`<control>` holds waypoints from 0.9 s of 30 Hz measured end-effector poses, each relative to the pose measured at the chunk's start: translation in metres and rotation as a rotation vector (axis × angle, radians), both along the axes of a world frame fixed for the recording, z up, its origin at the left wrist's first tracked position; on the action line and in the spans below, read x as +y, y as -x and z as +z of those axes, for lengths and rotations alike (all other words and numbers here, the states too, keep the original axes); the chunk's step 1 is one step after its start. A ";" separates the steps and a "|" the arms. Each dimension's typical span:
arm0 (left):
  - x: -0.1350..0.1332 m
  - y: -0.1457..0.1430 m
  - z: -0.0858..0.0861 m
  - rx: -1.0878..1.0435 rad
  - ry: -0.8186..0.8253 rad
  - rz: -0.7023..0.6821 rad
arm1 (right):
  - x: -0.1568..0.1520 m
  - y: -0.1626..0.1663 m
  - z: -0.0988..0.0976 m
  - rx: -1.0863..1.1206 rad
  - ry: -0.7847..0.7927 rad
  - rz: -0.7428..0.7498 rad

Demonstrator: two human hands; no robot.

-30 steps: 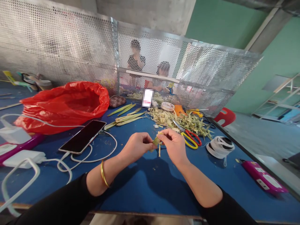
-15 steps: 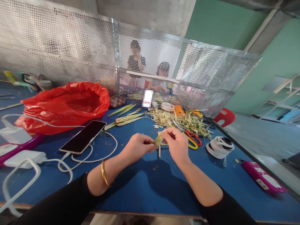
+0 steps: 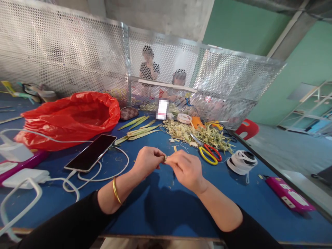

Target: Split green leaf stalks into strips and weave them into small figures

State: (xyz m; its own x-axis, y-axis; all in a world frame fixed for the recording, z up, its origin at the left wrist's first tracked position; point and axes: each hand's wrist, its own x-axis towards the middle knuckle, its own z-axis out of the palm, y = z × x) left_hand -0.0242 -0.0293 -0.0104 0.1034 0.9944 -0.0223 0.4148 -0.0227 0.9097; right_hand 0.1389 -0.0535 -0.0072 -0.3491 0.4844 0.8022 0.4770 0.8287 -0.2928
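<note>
Above the middle of the blue table, my left hand (image 3: pixel 149 159) pinches a small green leaf strip (image 3: pixel 165 159) between thumb and forefinger. My right hand (image 3: pixel 188 169) meets it there, its fingers closed at the same strip and the back of the hand toward me. Most of the strip is hidden by the fingers. A short pale strip (image 3: pixel 175 148) shows just behind the right fingers. Beyond the right hand lie scissors (image 3: pixel 208 155) with one red and one yellow handle, partly beside a heap of shredded plant scraps (image 3: pixel 181 133).
Several long green leaves (image 3: pixel 140 133) lie behind my left hand. To the left are a phone (image 3: pixel 90 152) on a white cable and a red plastic bag (image 3: pixel 67 114). A white ribbon roll (image 3: pixel 241 162) and purple power strip (image 3: pixel 289 193) sit right. A perforated metal screen (image 3: pixel 98 62) stands behind.
Both hands have shifted slightly left. My right hand has turned over, back outward, and closed in against the left fingertips. Less of the leaf strip shows now.
</note>
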 end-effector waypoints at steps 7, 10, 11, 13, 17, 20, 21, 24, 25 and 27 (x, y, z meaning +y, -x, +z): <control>-0.008 -0.007 0.008 -0.172 -0.034 -0.129 | 0.017 -0.005 0.004 0.618 0.553 -0.195; -0.011 -0.009 0.013 -0.270 0.104 -0.028 | 0.015 -0.003 0.004 0.556 0.530 -0.174; -0.011 -0.009 0.014 -0.280 0.142 0.002 | 0.013 -0.002 0.004 0.513 0.492 -0.172; -0.011 -0.010 0.013 -0.279 0.180 0.017 | 0.010 -0.001 0.005 0.447 0.421 -0.170; -0.009 -0.010 0.009 -0.234 0.134 -0.048 | 0.010 -0.002 0.005 0.434 0.404 -0.178; -0.010 -0.009 0.007 -0.222 0.002 -0.123 | 0.011 -0.003 0.007 0.463 0.441 -0.164; -0.010 -0.008 0.007 -0.227 -0.032 -0.162 | 0.011 -0.003 0.008 0.477 0.445 -0.153; -0.011 -0.008 0.007 -0.242 -0.067 -0.254 | 0.011 -0.005 0.010 0.509 0.433 -0.129; -0.011 -0.008 0.007 -0.245 -0.065 -0.255 | 0.010 -0.006 0.011 0.511 0.427 -0.129; -0.011 -0.008 0.008 -0.255 -0.053 -0.215 | 0.011 -0.007 0.011 0.501 0.417 -0.136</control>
